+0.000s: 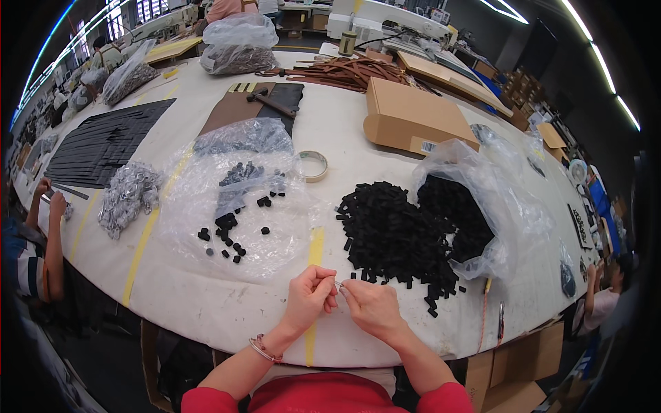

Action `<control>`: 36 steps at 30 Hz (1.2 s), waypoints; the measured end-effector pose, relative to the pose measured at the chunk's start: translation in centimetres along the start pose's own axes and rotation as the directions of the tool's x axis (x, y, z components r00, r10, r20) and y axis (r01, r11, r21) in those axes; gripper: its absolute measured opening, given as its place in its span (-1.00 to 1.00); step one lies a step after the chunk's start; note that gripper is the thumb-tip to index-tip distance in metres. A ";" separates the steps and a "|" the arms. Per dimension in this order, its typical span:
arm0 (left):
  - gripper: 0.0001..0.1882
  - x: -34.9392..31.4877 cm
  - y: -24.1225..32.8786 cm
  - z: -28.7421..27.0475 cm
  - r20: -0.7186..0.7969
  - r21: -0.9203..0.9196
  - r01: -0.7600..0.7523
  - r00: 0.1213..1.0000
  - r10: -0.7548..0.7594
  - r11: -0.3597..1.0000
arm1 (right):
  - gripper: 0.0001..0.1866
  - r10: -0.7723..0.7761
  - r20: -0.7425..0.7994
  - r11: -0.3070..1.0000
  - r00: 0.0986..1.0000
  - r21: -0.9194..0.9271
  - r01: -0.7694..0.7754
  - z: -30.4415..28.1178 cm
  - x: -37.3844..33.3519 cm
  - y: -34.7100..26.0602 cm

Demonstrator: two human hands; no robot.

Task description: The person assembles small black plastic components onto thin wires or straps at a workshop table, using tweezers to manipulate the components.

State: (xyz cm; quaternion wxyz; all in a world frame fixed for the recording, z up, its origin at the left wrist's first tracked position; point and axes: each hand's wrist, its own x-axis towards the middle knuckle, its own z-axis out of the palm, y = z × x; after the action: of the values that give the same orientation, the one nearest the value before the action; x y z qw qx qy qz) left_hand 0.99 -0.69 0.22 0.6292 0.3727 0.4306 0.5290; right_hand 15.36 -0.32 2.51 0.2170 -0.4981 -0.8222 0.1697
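Red clothing (320,397) fills the bottom centre of the frame; above it, the left hand (308,296) and right hand (374,305) meet, fingers (318,274) pinched closed on a small thin piece (338,283), near black pieces (389,230) heaped on the table (234,306), centre right.

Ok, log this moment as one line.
left hand: pinching small thin piece | right hand: pinching same piece | ahead right: black pile | ahead left: clear plastic

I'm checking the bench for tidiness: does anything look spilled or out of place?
Possibly spilled: the small black pieces heaped outside the open clear bag, with some lying apart, right of the right hand. They look loose and uncontained, though that may be deliberate.
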 end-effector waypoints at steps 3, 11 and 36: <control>-0.93 -0.3 -0.7 0.3 -0.035 0.336 -0.254 0.959 0.281 0.907 | -0.89 0.020 -0.090 0.999 0.996 0.046 -0.016 0.5 0.1 -0.6; -0.89 -0.4 -0.9 -0.1 0.080 0.122 -0.380 0.924 0.373 0.917 | -0.90 0.138 -0.293 0.954 0.946 0.295 -0.047 0.9 -0.1 -0.3; -0.71 2.2 1.4 -3.5 -0.257 -0.662 -0.026 0.947 -0.193 0.749 | -0.77 0.216 -0.065 0.976 0.974 0.019 -0.215 -0.8 0.0 2.1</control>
State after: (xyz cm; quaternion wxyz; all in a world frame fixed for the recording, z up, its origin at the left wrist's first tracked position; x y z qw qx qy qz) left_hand -2.60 1.80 0.00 0.6677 0.0205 0.3264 0.6688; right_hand 17.42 0.67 2.17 0.2274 -0.5884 -0.7546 0.1805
